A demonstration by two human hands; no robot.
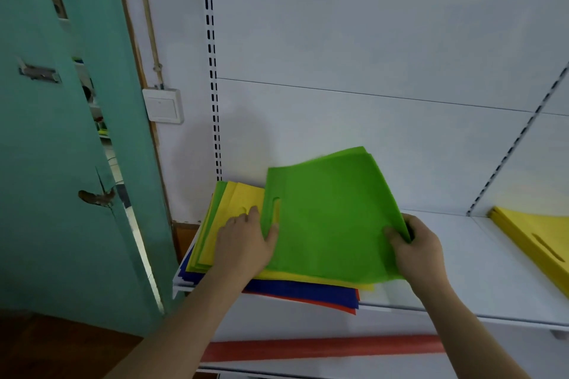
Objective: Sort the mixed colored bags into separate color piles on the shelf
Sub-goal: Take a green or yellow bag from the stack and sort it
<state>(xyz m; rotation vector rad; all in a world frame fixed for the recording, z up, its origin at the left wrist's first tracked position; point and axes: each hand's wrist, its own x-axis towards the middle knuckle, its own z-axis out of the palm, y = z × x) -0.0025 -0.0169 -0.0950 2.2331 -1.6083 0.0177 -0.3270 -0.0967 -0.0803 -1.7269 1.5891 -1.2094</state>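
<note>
So your right hand (pixel 414 248) pinches the green bag's (pixel 332 218) edge, lifting it off the mixed pile (pixel 215 243) at the shelf's (pixel 480 280) left end, while your left hand (pixel 246 240) presses flat on it. Yellow pile (pixel 535 243) sits far right, door (pixel 61 163) hangs left.

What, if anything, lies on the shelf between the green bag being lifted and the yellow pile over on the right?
Nothing visible does. The green bag, pinched by the right hand, is separated from the yellow pile only by bare white shelf.
</note>
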